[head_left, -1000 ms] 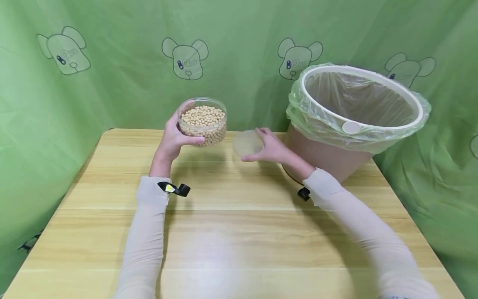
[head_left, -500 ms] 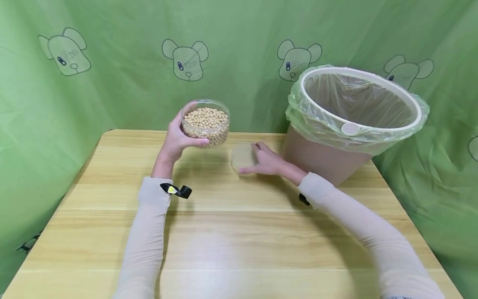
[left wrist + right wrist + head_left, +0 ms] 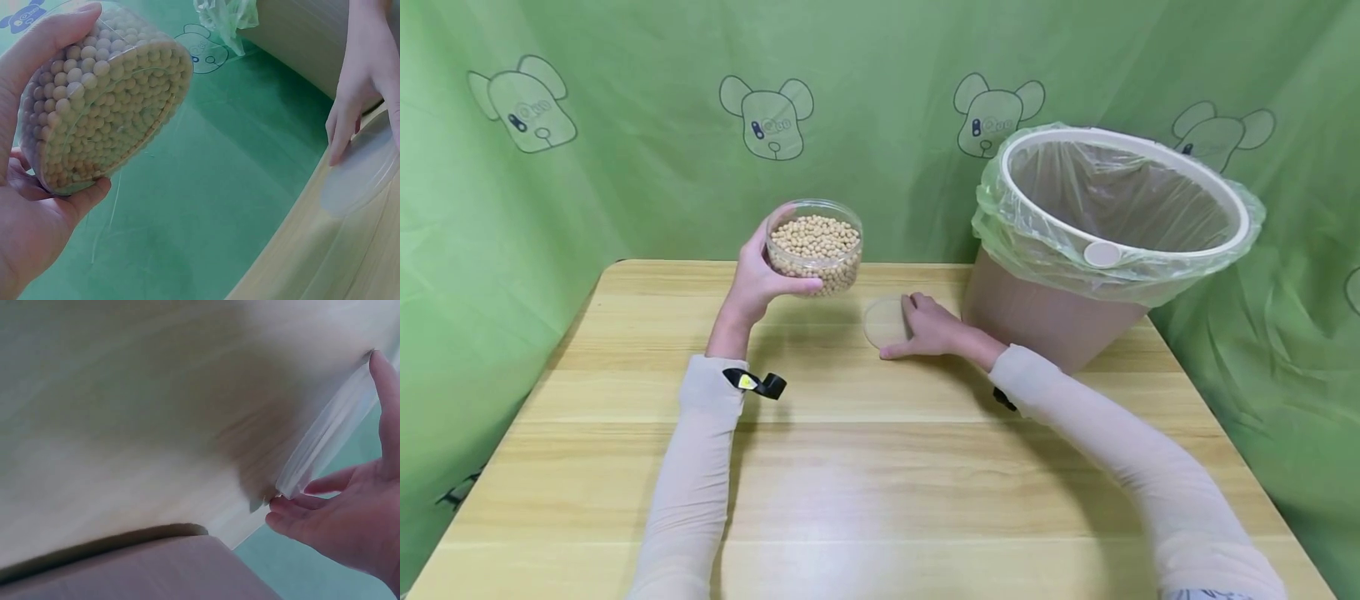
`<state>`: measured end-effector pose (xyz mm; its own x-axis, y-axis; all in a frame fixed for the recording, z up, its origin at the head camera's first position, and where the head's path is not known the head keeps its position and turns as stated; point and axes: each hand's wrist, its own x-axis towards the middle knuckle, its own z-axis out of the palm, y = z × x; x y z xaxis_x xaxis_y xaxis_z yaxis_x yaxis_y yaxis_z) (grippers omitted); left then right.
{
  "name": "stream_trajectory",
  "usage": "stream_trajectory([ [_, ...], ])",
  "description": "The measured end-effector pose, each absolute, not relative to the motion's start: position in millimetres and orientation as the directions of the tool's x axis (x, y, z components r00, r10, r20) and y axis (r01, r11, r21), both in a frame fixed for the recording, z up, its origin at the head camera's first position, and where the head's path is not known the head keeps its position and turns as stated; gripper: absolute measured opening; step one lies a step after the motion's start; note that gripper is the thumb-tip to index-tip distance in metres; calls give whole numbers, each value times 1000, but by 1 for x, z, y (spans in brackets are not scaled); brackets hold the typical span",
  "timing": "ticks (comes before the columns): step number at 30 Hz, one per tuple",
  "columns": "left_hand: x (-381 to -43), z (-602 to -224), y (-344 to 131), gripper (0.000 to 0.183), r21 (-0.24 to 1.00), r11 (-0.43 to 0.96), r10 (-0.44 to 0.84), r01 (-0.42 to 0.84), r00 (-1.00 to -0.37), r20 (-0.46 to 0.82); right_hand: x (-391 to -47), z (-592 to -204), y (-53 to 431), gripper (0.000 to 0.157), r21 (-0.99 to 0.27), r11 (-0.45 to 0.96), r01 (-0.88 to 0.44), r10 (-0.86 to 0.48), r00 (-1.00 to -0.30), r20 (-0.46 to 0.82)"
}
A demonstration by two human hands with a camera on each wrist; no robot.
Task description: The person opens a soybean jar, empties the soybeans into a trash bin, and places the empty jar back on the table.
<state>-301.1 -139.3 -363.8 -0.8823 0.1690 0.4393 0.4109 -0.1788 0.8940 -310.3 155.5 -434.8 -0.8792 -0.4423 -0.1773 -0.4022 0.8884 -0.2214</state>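
Observation:
A clear round jar (image 3: 816, 262) full of pale, round beans, which look like soybeans (image 3: 815, 237), is held up above the back of the table. My left hand (image 3: 756, 279) grips it from the left, thumb in front; in the left wrist view the beans show through the tilted base of the jar (image 3: 119, 119). To the right and lower, my right hand (image 3: 934, 327) holds a translucent round lid (image 3: 882, 323) by its edge, thumb and fingers spread across it. In the right wrist view the lid (image 3: 328, 431) lies at the tabletop; whether it fully rests there I cannot tell.
A tall pinkish bin (image 3: 1037, 308) with a white rim and a green plastic liner (image 3: 1000, 225) stands at the back right, close to my right forearm. The wooden table (image 3: 850, 467) ends at a green curtain (image 3: 662, 183) printed with cartoon heads.
My right hand has lowered the lid towards the tabletop and drawn it slightly nearer to me. My left hand has shifted a little to the right with the jar.

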Motion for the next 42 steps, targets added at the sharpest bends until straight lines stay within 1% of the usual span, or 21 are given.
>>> stream_trajectory([
  [5,-294,-355,-138,101,901,-165,179,401,-886,427,-309,-432,156,127,-200,894,-401,-438,-876,-202],
  [9,-295,-355,-138,100,901,-161,176,404,-886,429,-310,-425,156,123,-220,894,-389,-431,-883,-189],
  [13,-302,-364,-139,101,897,-176,171,406,-885,434,-310,-413,157,119,-238,883,-405,-446,-883,-150],
  [17,-301,-367,-138,101,903,-173,169,394,-891,421,-306,-393,158,114,-267,861,-434,-469,-879,-85],
  [21,-301,-370,-139,101,903,-175,163,393,-893,420,-293,-361,161,98,-308,828,-468,-483,-875,33],
  [24,-301,-371,-140,100,905,-169,154,390,-897,415,-278,-335,163,78,-300,794,-529,-498,-849,178],
  [26,-301,-372,-141,100,907,-163,150,388,-899,412,-266,-318,164,65,-261,764,-589,-512,-801,310],
  [27,-301,-372,-141,100,907,-162,150,389,-899,412,-261,-311,165,60,-221,748,-626,-523,-761,385],
  [28,-300,-371,-141,100,907,-162,148,388,-899,411,-255,-303,165,55,-168,731,-661,-534,-708,462],
  [30,-299,-371,-141,100,908,-162,149,387,-900,410,-246,-289,168,47,-35,703,-710,-553,-577,600],
  [32,-299,-371,-141,101,910,-160,150,382,-902,405,-239,-279,173,40,109,698,-708,-554,-438,708],
  [33,-298,-371,-141,102,911,-158,150,380,-903,403,-236,-274,176,37,161,705,-691,-542,-378,750],
  [35,-299,-371,-140,104,913,-155,150,377,-905,399,-232,-268,183,32,222,746,-628,-490,-292,821],
  [37,-299,-371,-139,104,913,-153,150,379,-904,401,-230,-266,191,29,217,806,-551,-410,-253,876],
  [38,-300,-371,-139,104,912,-155,150,380,-903,402,-229,-266,196,28,202,835,-512,-369,-248,896],
  [42,-301,-371,-138,103,910,-159,148,383,-902,405,-227,-271,212,26,151,914,-376,-264,-270,926],
])
